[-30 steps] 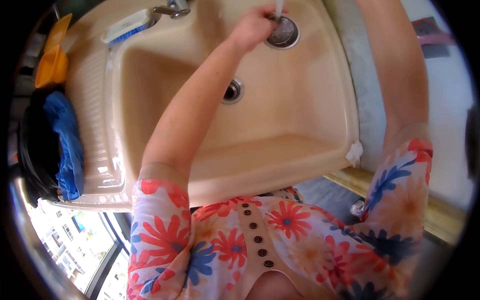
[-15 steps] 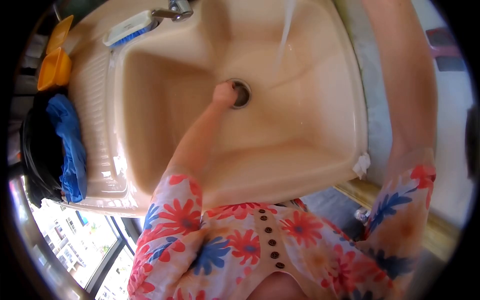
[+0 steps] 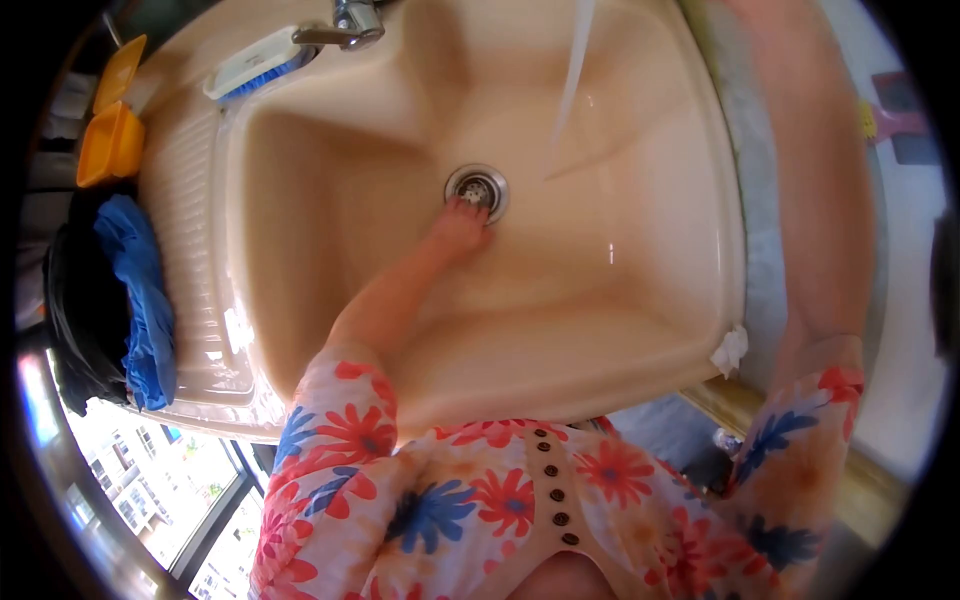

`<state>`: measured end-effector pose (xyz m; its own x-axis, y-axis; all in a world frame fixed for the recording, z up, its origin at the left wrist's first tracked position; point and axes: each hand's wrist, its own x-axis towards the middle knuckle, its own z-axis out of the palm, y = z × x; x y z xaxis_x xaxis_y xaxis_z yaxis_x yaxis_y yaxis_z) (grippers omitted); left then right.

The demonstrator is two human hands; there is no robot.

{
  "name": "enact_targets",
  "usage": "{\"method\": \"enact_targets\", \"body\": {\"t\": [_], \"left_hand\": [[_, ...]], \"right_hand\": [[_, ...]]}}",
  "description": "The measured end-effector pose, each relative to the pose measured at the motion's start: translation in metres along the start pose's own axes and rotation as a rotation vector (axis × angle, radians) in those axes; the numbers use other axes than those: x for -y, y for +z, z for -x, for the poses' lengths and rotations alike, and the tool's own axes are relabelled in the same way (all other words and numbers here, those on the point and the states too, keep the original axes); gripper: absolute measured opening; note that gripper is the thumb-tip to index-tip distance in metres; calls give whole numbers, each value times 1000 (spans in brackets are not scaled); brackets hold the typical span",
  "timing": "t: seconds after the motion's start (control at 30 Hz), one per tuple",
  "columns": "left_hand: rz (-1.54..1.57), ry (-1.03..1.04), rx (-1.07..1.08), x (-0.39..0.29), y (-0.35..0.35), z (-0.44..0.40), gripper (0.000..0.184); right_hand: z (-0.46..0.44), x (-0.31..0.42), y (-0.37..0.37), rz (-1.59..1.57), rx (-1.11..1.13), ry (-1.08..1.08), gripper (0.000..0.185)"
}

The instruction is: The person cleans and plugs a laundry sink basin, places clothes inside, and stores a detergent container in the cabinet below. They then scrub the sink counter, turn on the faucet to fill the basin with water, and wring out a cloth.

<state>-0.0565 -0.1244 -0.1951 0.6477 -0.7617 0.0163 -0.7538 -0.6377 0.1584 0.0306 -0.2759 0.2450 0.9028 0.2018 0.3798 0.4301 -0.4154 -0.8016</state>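
Observation:
My left hand (image 3: 463,230) reaches into the beige sink (image 3: 560,270), at the near edge of the metal drain (image 3: 496,184). Its fingers are stretched out and touch the rim, their tips dipping over the opening; nothing shows in them. Inside the drain a perforated strainer (image 3: 474,188) is visible. A thin stream of water (image 3: 572,85) falls into the basin to the right of the drain. Along the right side my right arm stretches away, and the hand itself lies beyond the top edge of the view.
A faucet (image 3: 350,28) stands at the back, beside a white brush with blue bristles (image 3: 262,66). An orange box (image 3: 112,145) and blue cloth (image 3: 140,290) lie left of the ribbed drainboard (image 3: 185,240). White crumpled tissue (image 3: 730,350) sits at the sink's right corner.
My left hand has drawn back from inside the drain to its near rim, and its fingers have straightened. The strainer now shows. My right arm stays stretched out.

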Motion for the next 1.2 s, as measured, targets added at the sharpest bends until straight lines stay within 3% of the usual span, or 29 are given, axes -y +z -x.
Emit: {"method": "enact_targets", "body": {"t": [0.07, 0.2, 0.5, 0.67, 0.73, 0.83, 1.03, 1.2], "left_hand": [[132, -50, 104, 0, -4, -8, 30], [231, -208, 381, 10, -61, -34, 36], [303, -279, -98, 64, -175, -15, 24], [250, -296, -211, 75, -220, 11, 23], [220, -289, -273, 85, -231, 24, 21], [213, -368, -379, 96, -245, 46, 19], [236, -482, -656, 120, -240, 72, 17], [267, -529, -673, 124, -228, 73, 15]], "right_hand": [[-1, -8, -6, -13, 67, -69, 36], [-31, -32, -12, -54, -7, 26, 35], [-30, -41, -15, -139, -65, 83, 33], [12, -114, 2, -36, 121, 304, 37], [20, -158, 25, 2, 199, 542, 40], [7, -196, 58, 91, 239, 410, 34], [-52, -190, 114, 155, 180, 279, 28], [-86, -195, 138, 250, 216, 185, 26]]}}
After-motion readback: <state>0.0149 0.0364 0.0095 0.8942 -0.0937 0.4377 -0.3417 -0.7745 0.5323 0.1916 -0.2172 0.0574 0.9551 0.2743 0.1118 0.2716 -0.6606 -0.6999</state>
